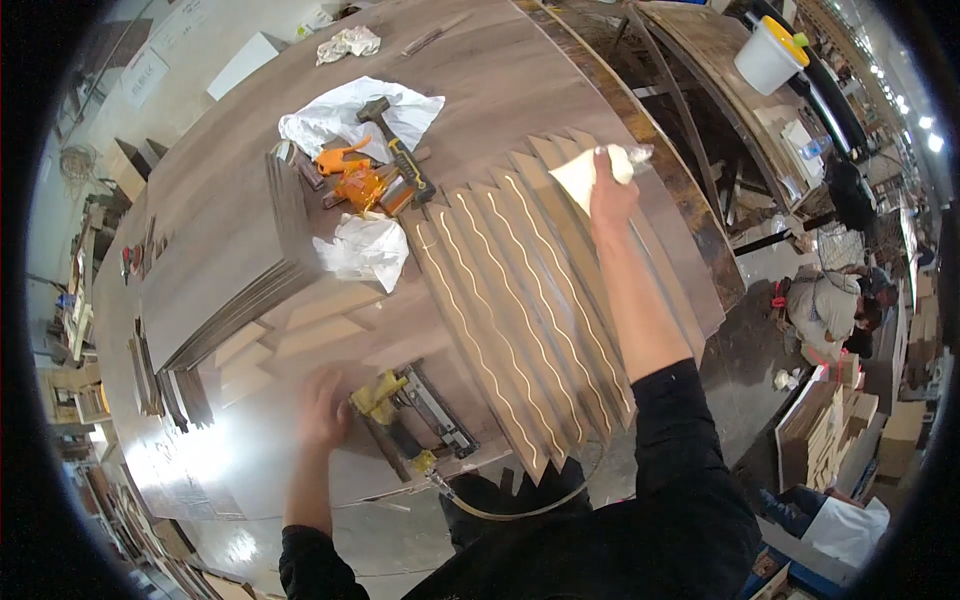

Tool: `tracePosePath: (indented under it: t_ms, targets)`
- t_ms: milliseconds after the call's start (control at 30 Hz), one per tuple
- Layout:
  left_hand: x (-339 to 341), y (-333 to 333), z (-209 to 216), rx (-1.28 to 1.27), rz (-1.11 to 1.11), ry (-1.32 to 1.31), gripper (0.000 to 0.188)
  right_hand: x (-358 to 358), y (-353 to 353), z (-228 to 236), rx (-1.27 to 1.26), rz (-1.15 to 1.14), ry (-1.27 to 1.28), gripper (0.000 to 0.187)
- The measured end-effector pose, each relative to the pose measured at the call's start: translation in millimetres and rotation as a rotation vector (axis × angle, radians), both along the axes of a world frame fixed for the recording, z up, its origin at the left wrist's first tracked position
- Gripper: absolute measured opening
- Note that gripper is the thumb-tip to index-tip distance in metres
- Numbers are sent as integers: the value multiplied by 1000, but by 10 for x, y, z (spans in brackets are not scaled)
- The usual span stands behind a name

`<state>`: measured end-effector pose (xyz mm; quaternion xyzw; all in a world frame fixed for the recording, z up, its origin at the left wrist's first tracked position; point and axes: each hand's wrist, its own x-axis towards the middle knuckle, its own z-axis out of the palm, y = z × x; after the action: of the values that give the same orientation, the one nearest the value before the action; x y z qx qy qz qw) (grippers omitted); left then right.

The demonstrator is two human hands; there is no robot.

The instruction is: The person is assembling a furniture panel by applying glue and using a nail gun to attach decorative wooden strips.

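There are five wavy cream lines [522,325], one pale bag [573,181], one nail gun [438,412], one hammer [403,152] and three white cloths [318,118].

the left hand [324,408] is blurred; the right hand [612,192] hides the middle of a pale container [574,180]; the lower edge cuts off the left sleeve [315,566].

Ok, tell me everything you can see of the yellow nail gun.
The nail gun has a yellow body, a dark handle with a yellow end, and a long grey metal-looking magazine. It lies on the table between the left hand and the brown strips. A pale hose curves from its near end. Hand contact is unclear.
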<state>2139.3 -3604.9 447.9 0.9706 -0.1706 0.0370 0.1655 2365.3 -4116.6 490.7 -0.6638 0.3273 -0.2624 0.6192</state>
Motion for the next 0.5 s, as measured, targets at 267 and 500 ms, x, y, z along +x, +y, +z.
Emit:
tracePosePath:
  t_ms: [267, 500]
  targets:
    - [66, 83, -44, -26, -32, 9, 55, 614, 158, -220, -334, 56, 114, 47]
    - [59, 121, -29, -9, 3, 78, 53, 633, 99, -381, -344, 48, 42, 49]
